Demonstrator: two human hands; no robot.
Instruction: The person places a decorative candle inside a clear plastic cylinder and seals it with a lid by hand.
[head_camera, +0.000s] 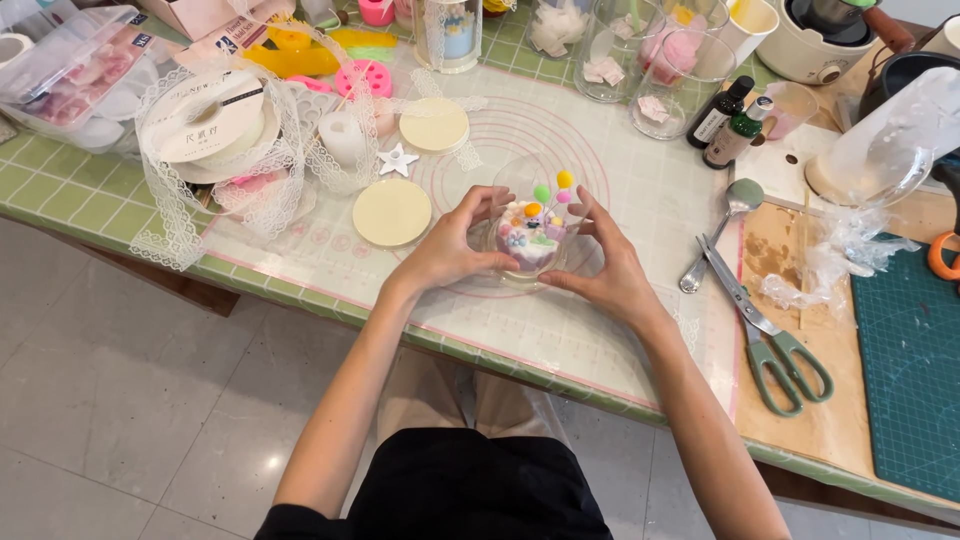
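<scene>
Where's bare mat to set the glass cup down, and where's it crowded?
Both hands, left hand and right hand, cup the glass cup. Bare mat: the near strip between the round disc and the table edge, and the patch between the right hand and the spoon. Crowded: lace ribbon spool at far left, jars along the back, scissors at right.

My left hand (455, 250) and right hand (605, 265) are cupping a glass jar (530, 240) on the desk (300, 265). Two round discs (392, 212) are lying to its left, with a ribbon spool (207, 120) sitting farther left; a spoon (725, 225) and scissors (770, 330) are lying to its right.
</scene>
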